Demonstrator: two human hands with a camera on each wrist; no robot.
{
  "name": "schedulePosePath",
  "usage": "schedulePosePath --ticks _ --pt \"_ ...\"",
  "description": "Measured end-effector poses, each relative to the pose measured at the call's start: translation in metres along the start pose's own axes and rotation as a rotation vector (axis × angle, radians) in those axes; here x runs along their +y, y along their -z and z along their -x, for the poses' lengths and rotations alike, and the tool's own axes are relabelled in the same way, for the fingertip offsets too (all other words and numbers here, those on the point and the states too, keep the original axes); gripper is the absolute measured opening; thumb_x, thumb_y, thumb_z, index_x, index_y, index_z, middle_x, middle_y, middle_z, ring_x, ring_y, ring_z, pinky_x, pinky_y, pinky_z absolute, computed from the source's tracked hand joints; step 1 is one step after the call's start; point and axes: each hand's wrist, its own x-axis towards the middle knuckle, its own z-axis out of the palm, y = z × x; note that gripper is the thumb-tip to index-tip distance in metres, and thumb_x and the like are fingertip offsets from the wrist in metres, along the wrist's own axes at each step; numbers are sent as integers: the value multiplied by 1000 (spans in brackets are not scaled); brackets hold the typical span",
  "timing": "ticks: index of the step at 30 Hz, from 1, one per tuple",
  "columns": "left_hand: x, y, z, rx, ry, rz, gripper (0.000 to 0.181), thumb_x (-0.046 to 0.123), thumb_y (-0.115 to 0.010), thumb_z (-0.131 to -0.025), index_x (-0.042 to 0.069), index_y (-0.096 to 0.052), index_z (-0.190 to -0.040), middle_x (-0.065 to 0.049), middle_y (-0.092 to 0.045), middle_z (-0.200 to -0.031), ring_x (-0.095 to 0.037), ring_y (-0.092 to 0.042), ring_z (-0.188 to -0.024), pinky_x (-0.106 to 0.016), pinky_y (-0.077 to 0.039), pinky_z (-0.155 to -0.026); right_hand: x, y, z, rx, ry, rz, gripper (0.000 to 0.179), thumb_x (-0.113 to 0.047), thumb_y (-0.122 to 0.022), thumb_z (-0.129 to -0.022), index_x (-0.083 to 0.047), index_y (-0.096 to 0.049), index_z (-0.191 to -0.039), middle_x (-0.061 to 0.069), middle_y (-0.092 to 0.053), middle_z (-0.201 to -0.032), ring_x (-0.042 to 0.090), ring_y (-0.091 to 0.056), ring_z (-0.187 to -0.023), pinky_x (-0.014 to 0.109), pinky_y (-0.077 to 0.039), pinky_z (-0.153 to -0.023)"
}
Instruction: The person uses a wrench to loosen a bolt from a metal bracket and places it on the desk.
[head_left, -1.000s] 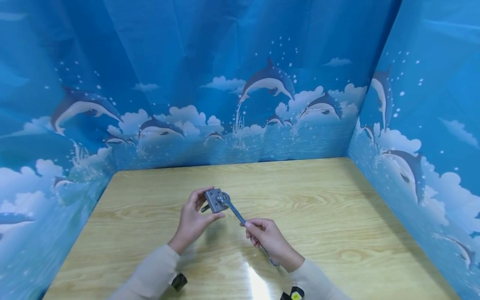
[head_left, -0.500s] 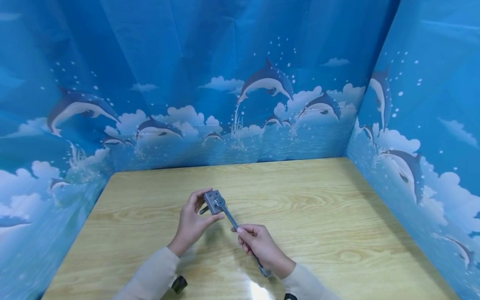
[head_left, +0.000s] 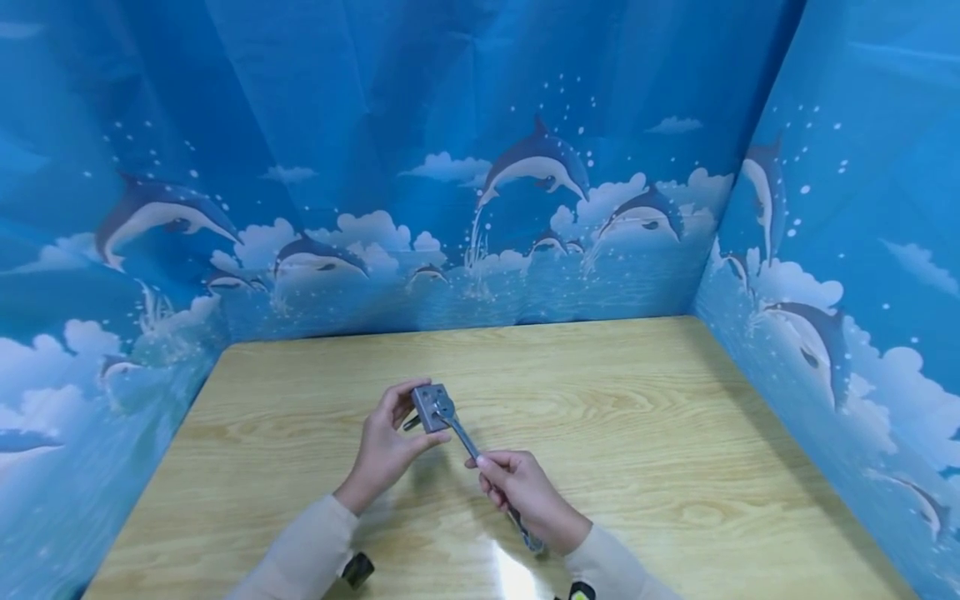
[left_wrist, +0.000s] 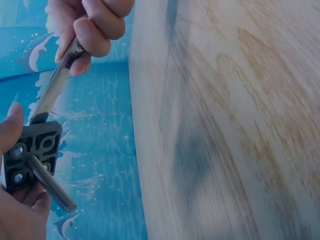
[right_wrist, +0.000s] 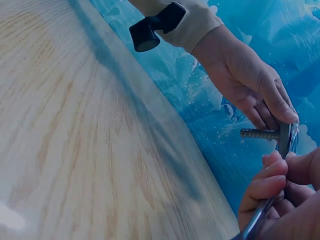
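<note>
My left hand (head_left: 381,450) grips a small square grey plate (head_left: 425,404) by its edges, thumb below and fingers above, over the table. The left wrist view shows the plate's ribbed back with several holes; a long threaded bolt (left_wrist: 50,182) sticks out from it. In my right hand (head_left: 528,496) is a metal wrench (head_left: 467,437), held around the handle. Its head overlaps the plate's front face, where the bolt's end is mostly covered. The wrench's other end shows below the right palm.
Beneath both hands lies a light wood-grain table (head_left: 637,400). A blue curtain (head_left: 420,100) printed with dolphins stands along its back and sides. Each wrist wears a strapped black device, such as the left one (head_left: 358,569).
The right hand has swung left and slightly down with the wrench, whose handle now slants more steeply. The left hand and plate have barely shifted.
</note>
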Motion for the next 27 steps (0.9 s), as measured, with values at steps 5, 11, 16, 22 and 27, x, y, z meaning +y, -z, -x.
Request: schedulePosePath --ticks 5,11,16,22,27 --pt "1 4 0 -32 1 20 73 5 -79 -59 2 -43 -123 -14 -50 -124 -26 -50 -112 -28 -38 -98 -3 11 -4 -61 -17 29 44 -30 -54 -87 9 -55 -108 -3 -52 -61 3 -41 -46 11 -35 -36" --pt "5 11 -2 -108 19 63 71 7 -78 -62 2 -42 -124 -14 -49 -126 -24 -49 -114 -29 -38 -99 -10 30 -16 -117 -8 147 41 -31 -54 -88 6 -60 -104 -2 -52 -60 5 -40 -45 13 -33 -36" --pt "6 16 -3 -181 69 137 73 3 -78 -60 1 -43 -124 -12 -49 -126 -22 -47 -116 -26 -37 -99 -20 51 -28 -190 36 322 44 -38 -52 -87 2 -63 -103 1 -52 -61 8 -37 -45 21 -29 -35" --pt "-5 17 -4 -262 80 209 73 2 -77 -60 7 -44 -124 -5 -50 -127 -20 -46 -118 -24 -38 -98 -37 75 -43 -322 106 448 38 -36 -52 -88 -2 -66 -99 16 -52 -62 15 -36 -44 43 -26 -40" --pt "-15 12 -4 -299 78 221 73 5 -78 -61 13 -44 -125 -2 -49 -127 -18 -45 -118 -22 -38 -98 -55 91 -58 -429 134 547 27 -32 -53 -89 -10 -69 -93 28 -53 -67 15 -39 -46 44 -34 -42"
